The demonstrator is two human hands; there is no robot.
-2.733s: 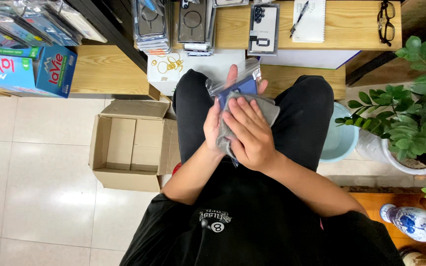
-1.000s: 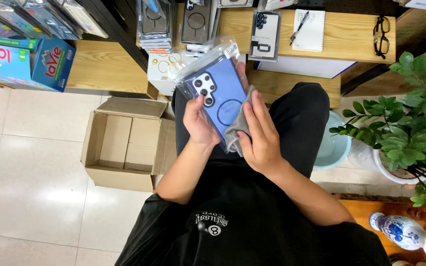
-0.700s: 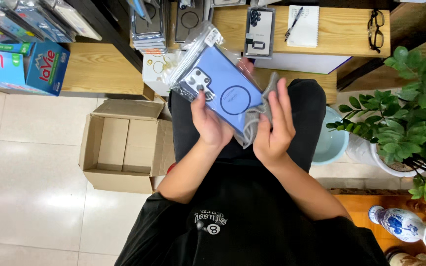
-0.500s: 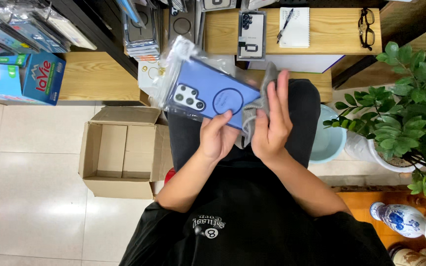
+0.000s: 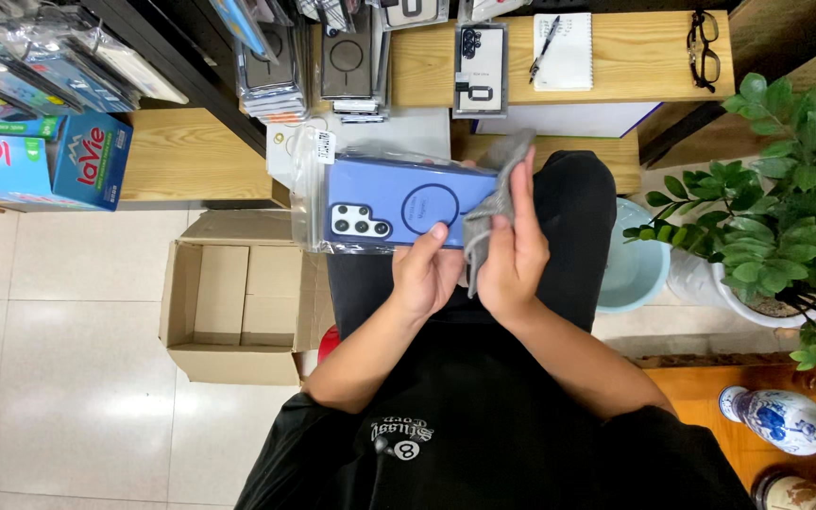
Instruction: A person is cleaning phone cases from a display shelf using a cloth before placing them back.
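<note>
My left hand (image 5: 424, 274) grips a blue phone case (image 5: 399, 203) sealed in a clear plastic sleeve, holding it sideways above my lap with its camera cut-out to the left. My right hand (image 5: 512, 250) holds a grey cloth (image 5: 495, 203) pressed flat against the right end of the sleeve. I sit in black clothes, my knees under both hands.
An open cardboard box (image 5: 238, 307) sits on the tiled floor to the left. Wooden shelves ahead carry stacked packaged phone cases (image 5: 332, 66), a notepad with pen (image 5: 561, 49) and glasses (image 5: 703, 42). A potted plant (image 5: 776, 217) and a pale bucket (image 5: 630, 269) stand right.
The packaged case has turned from upright to lying sideways, its camera end swinging left. My right hand with the cloth has shifted to its right edge.
</note>
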